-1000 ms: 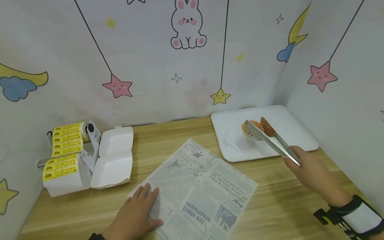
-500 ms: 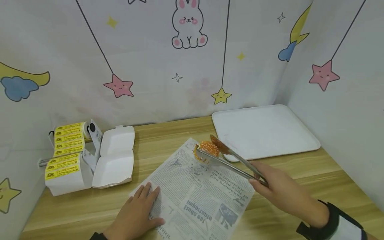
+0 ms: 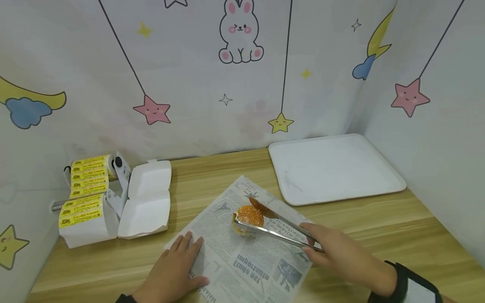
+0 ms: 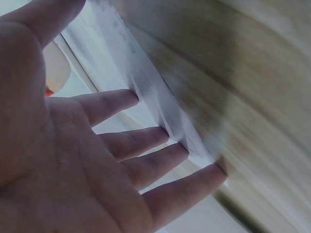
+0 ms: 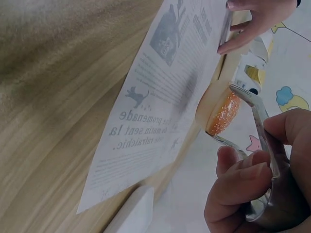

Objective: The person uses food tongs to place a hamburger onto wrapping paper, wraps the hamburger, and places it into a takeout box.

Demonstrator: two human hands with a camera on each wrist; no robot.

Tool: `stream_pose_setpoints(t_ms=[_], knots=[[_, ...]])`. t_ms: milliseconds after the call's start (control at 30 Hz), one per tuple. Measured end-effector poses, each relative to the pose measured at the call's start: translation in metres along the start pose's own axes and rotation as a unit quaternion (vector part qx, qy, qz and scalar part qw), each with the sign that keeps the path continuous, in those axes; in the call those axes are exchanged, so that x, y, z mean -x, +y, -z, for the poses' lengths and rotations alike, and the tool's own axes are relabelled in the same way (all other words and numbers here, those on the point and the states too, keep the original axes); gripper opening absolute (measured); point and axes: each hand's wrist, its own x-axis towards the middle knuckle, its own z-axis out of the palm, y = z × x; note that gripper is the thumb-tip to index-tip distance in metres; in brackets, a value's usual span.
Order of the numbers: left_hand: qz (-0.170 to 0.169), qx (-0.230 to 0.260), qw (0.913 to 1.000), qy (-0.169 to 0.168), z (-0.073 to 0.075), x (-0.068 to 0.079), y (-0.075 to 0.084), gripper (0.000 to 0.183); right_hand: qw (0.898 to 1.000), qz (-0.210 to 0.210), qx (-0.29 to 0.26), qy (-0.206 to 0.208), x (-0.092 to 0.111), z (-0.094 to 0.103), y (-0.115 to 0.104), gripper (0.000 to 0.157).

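My right hand (image 3: 337,254) grips a pair of metal tongs (image 3: 286,239). Between the tongs' ends is a small burger (image 3: 251,215) with a sesame-topped bun, over the upper middle of a newsprint-patterned paper sheet (image 3: 246,256). In the right wrist view, the burger (image 5: 217,108) sits close to the paper; whether it touches cannot be told. My left hand (image 3: 172,267) rests with fingers spread on the left edge of the sheet. The left wrist view shows that hand's fingertips (image 4: 177,153) pressing along the paper's edge.
A white tray (image 3: 337,168) stands at the back right, against the wall. At the left back lie an open white clamshell box (image 3: 145,210) and a label dispenser (image 3: 89,198) with yellow-printed rolls. Walls rise behind and on both sides of the wooden table (image 3: 379,227).
The right hand has carried the burger in the tongs from over the tray leftward and toward me, onto or just above the paper. My left hand has stayed in place.
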Motion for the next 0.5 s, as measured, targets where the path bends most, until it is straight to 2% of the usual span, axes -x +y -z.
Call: stream_pose_setpoints(t_ms=[233,500], knots=[[0.002,0.001,1.0,0.001,0.002,0.002,0.0,0.101,1.0,-0.004,0.02,-0.016,0.004,-0.01,0.003,0.041],[0.001,-0.001,1.0,0.004,0.001,0.001,0.0,0.101,1.0,-0.013,0.016,-0.023,0.007,-0.014,0.005,0.042]])
